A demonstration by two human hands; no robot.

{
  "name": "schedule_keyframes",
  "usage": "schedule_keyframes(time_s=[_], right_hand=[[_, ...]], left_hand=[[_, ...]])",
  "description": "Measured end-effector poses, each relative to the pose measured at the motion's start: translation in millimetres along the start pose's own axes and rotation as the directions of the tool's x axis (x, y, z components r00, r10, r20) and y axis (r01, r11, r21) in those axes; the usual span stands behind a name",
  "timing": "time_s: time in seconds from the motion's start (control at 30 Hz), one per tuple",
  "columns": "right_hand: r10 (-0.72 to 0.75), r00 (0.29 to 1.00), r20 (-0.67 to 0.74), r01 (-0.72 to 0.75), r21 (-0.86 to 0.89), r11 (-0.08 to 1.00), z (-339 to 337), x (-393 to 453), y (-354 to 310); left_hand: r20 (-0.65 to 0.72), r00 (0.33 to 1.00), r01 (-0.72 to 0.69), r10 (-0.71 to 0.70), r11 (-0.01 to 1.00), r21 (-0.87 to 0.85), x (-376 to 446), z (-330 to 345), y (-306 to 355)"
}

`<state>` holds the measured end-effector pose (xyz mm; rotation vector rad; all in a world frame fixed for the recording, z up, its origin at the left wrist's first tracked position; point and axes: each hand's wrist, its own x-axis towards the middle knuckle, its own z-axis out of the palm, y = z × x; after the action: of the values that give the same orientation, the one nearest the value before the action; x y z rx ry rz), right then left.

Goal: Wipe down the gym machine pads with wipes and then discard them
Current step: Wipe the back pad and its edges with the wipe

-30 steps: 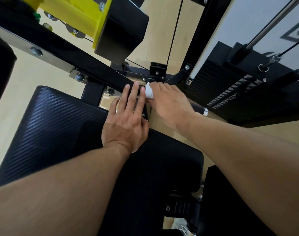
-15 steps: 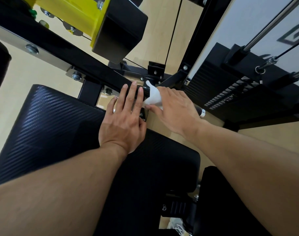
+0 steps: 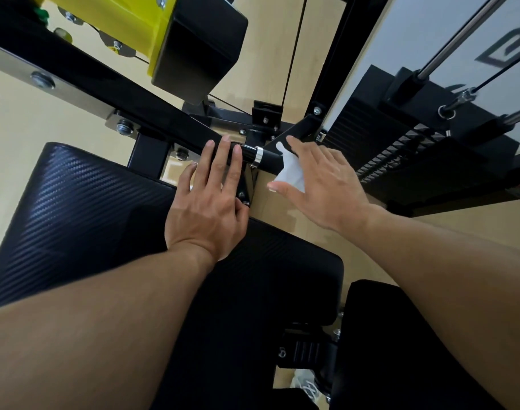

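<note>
Wiping in progress; entry as follows.

Item: white wipe (image 3: 291,173), bunched, under the palm of the right hand (image 3: 326,184). That hand's fingers are spread and nearly straight, laying the wipe against the black handle grip (image 3: 267,158) past its chrome collar, beyond the far edge of the pad; whether any finger pinches the wipe cannot be told.

Item: left hand (image 3: 208,199), fingers straight and flat, resting at the far edge of the large textured pad (image 3: 84,208), fingertips reaching onto the black frame bar (image 3: 105,84). It holds nothing.

Item: second dark pad (image 3: 400,335), near right corner, untouched at present.

Item: weight stack (image 3: 400,137), far right.

Status, by judgement: mid-task. No wet sheen or streaks show which pads are finished. Remaining: any unwiped pads, then discarding the wipe; no bin is in sight.
</note>
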<state>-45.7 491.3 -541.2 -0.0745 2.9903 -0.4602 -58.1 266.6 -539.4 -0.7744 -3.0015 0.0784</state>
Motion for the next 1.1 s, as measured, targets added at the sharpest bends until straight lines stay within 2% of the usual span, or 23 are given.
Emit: schedule_keyframes(time_s=[0.13, 0.37, 0.5, 0.57, 0.67, 0.73, 0.83, 0.93, 0.97, 1.1], right_hand=[[0.022, 0.996, 0.092, -0.033, 0.115, 0.993, 7, 5, -2], [-0.062, 0.997, 0.047, 0.055, 0.127, 0.990, 8, 35, -34], [0.083, 0.991, 0.105, -0.102, 0.195, 0.975, 10, 10, -10], [0.120, 0.984, 0.135, -0.134, 0.101, 0.986, 10, -9, 15], [0.105, 0.983, 0.150, -0.112, 0.036, 0.993, 8, -9, 21], [0.084, 0.989, 0.121, -0.098, 0.119, 0.988, 9, 8, -5], [0.013, 1.000, -0.004, -0.012, 0.160, 0.987, 14, 31, -43], [-0.072, 0.997, 0.001, 0.069, 0.273, 0.960, 10, 21, -34], [-0.055, 0.998, -0.014, 0.057, 0.285, 0.957, 10, 13, -23], [0.187, 0.976, -0.111, -0.157, 0.236, 0.959, 14, -13, -2]], left_hand=[[-0.008, 1.000, 0.006, -0.006, 1.000, -0.012, 0, -1, 1], [0.002, 1.000, 0.007, -0.007, 1.000, -0.011, 0, -2, 0], [-0.004, 1.000, 0.008, -0.008, 1.000, -0.011, 0, -2, 1], [0.001, 1.000, 0.006, -0.006, 1.000, -0.005, 0, -1, 1], [0.006, 1.000, 0.007, -0.007, 1.000, -0.004, 0, -1, 0], [0.015, 1.000, 0.010, -0.010, 1.000, 0.000, 0, -2, 0], [0.018, 1.000, 0.008, -0.008, 1.000, -0.007, 0, -3, 1], [0.024, 1.000, 0.005, -0.005, 1.000, -0.013, 0, -4, 1], [0.022, 1.000, 0.005, -0.005, 1.000, -0.014, 0, -3, 1], [0.024, 1.000, 0.006, -0.006, 1.000, -0.006, 1, -4, 1]])
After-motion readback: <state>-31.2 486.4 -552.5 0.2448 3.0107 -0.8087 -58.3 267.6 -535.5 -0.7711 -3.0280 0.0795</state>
